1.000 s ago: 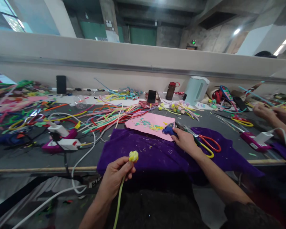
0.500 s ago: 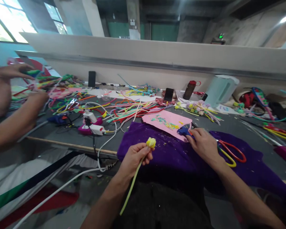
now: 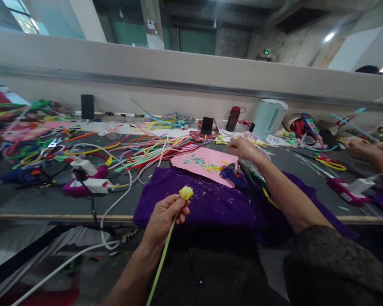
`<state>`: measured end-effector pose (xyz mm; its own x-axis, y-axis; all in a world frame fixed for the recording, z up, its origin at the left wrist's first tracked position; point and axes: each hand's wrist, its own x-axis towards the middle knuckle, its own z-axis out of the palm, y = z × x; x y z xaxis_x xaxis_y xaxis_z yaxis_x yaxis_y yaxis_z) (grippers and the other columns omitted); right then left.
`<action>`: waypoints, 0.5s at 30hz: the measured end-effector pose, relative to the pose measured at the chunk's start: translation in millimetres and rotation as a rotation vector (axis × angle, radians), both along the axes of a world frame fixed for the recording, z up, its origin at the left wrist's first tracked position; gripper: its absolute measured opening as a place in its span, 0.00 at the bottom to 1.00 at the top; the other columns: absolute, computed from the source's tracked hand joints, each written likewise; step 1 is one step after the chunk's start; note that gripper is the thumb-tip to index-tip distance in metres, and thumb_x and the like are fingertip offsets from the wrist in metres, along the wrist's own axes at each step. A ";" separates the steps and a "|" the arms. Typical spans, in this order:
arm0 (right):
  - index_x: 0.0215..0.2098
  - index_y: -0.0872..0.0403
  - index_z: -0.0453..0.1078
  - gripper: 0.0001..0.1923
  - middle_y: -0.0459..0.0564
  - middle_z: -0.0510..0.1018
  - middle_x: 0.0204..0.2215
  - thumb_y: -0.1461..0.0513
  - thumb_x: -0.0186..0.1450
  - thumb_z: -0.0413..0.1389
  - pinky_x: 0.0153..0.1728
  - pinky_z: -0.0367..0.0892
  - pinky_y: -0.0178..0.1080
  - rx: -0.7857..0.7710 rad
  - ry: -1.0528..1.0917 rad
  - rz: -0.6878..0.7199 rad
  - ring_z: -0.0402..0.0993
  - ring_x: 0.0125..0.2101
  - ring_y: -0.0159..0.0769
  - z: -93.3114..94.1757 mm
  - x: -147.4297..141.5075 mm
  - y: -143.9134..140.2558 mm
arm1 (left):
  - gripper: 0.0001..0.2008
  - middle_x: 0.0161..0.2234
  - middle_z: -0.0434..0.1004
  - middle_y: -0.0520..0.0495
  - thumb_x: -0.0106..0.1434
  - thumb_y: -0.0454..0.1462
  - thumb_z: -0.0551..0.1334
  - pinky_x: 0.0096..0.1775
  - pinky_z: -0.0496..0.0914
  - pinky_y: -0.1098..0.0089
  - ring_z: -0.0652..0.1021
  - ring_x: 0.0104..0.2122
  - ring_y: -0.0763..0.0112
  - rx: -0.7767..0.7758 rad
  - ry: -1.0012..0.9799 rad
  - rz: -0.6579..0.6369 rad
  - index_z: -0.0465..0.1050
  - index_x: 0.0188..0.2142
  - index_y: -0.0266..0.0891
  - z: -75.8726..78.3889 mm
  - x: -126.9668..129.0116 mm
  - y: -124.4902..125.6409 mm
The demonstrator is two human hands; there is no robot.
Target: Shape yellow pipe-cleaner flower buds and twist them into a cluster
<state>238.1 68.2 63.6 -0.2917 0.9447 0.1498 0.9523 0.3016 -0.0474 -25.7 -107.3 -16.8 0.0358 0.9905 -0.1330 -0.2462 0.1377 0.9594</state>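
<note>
Your left hand (image 3: 167, 212) is pinched closed on the yellow flower (image 3: 186, 193), gripping just under the bloom; its pale green stem (image 3: 161, 265) runs down past your palm toward you. Flower is held up, tilted slightly, in front of the purple cloth (image 3: 217, 210). Your right hand (image 3: 242, 148) is out farther, fingers curled, at the near side of the pastel flower bunch (image 3: 252, 138); can't tell if it has hold of anything, fingertips hidden.

Between your hands: pink sheet (image 3: 196, 154) with green and yellow clippings (image 3: 201, 162), blue glue gun (image 3: 231, 175) at its right corner. Scissors (image 3: 268, 198) mostly behind your right forearm.

Farther out on the dark worktop (image 3: 38, 204): loose bundle of coloured stems (image 3: 143, 151) left of the sheet, phone (image 3: 207, 126) propped behind it, then brown bottle (image 3: 232, 119) and pale kettle (image 3: 268, 119) to the right. Magenta power strips (image 3: 76, 188) on both sides. Another person's hands (image 3: 359, 149) show at far right, blurry.
</note>
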 end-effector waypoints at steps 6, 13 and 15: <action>0.36 0.53 0.76 0.14 0.54 0.78 0.37 0.56 0.54 0.56 0.35 0.62 0.38 -0.220 -0.263 -0.015 0.72 0.38 0.44 -20.4 -34.7 36.1 | 0.13 0.18 0.70 0.52 0.53 0.43 0.63 0.16 0.57 0.80 0.66 0.14 0.82 -0.028 -0.064 -0.008 0.71 0.29 0.33 -3.5 -0.2 1.5; 0.30 0.60 0.76 0.10 0.62 0.78 0.34 0.61 0.53 0.57 0.36 0.65 0.45 -0.295 -0.382 0.007 0.73 0.38 0.50 -43.7 -41.7 50.6 | 0.13 0.20 0.70 0.52 0.54 0.41 0.61 0.15 0.57 0.80 0.67 0.15 0.81 -0.137 -0.248 0.010 0.71 0.35 0.33 -5.3 -10.4 0.9; 0.30 0.60 0.76 0.11 0.63 0.78 0.34 0.61 0.54 0.57 0.36 0.65 0.44 -0.291 -0.380 0.018 0.73 0.38 0.49 -47.2 -40.6 50.5 | 0.13 0.21 0.71 0.52 0.55 0.40 0.60 0.16 0.58 0.80 0.68 0.16 0.81 -0.152 -0.284 0.010 0.71 0.36 0.33 -6.3 -11.5 0.7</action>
<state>197.5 118.7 16.5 -0.2910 0.9259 -0.2409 0.9132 0.3439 0.2186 -37.2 -106.6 -23.1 0.0835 0.9604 -0.2660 -0.5030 0.2710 0.8207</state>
